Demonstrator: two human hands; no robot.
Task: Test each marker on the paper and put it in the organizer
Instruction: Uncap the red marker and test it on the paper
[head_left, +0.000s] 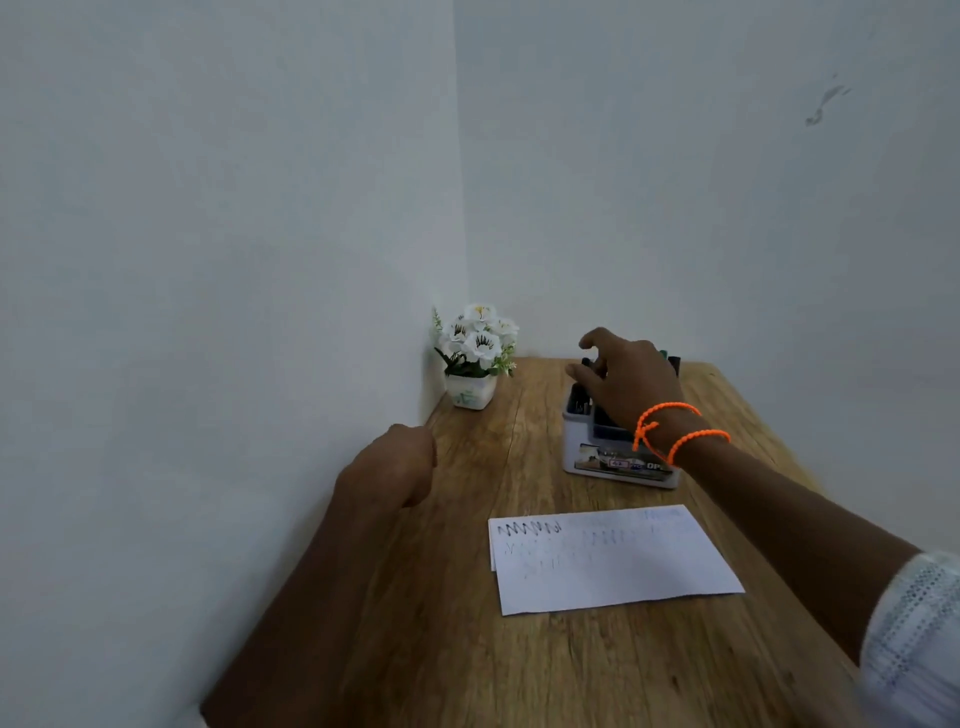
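Note:
A white sheet of paper (618, 561) lies on the wooden table (519, 665) with dark and faint zigzag test scribbles along its top. Behind it stands a grey-white organizer (587, 447) with dark markers (579, 402) upright in its compartments. My right hand (628, 379), with orange cords on the wrist, reaches over the organizer. Its fingers are beside the top of a dark marker (586, 362) standing there, and the thumb is lifted clear of it. My left hand (389, 467) hovers at the table's left edge with its fingers curled in and nothing visible in it.
A small white pot of artificial white flowers (475, 353) sits in the back left corner against the walls. The table is boxed in by a wall on the left and one behind. Bare wood lies in front of the paper.

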